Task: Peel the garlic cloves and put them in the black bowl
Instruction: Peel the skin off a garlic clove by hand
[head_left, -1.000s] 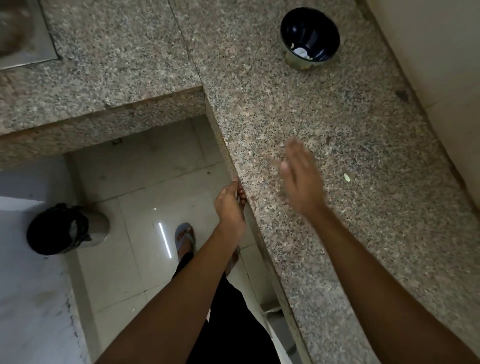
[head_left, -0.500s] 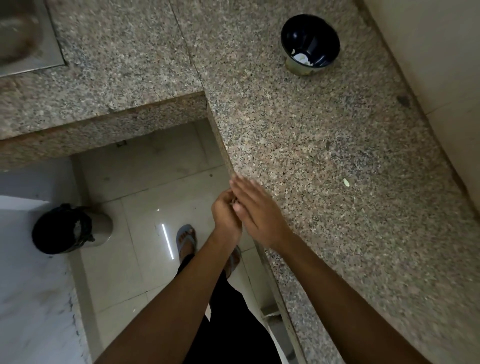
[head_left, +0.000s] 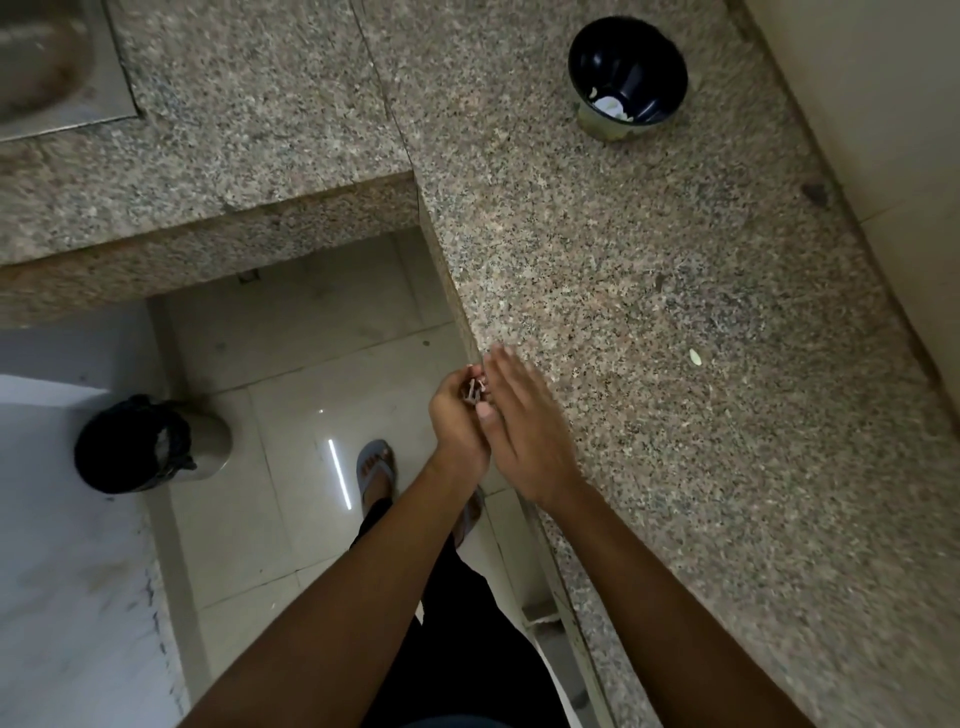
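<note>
The left hand (head_left: 460, 415) is cupped at the counter (head_left: 649, 291) edge, just off its front side, fingers curled around a small pile of peel scraps (head_left: 474, 388). The right hand (head_left: 524, 431) lies flat on the counter at that edge, fingers straight and pressed together, its side touching the left hand.

The step in hand appears to be clearing peel waste, not peeling.

1. Keep the left palm below the counter edge and tight against it, so no scrap falls to the floor (head_left: 291, 364).
2. Sweep with the whole side of the right hand, fingers kept together; gaps let thin skins slip through.
3. Close the left fingers over the pile before moving off; the skins look light and likely to drift.
4. A bin (head_left: 140, 441) stands on the floor to the left, the probable place for the waste.

The bowl (head_left: 626, 73) stands near the counter's far edge, well apart from the hands, with pale cloves (head_left: 610, 106) at its bottom. One pale fragment (head_left: 694, 356) lies toward the counter's right edge; whether clove or skin cannot be told.

No brand, label or writing is legible.
</note>
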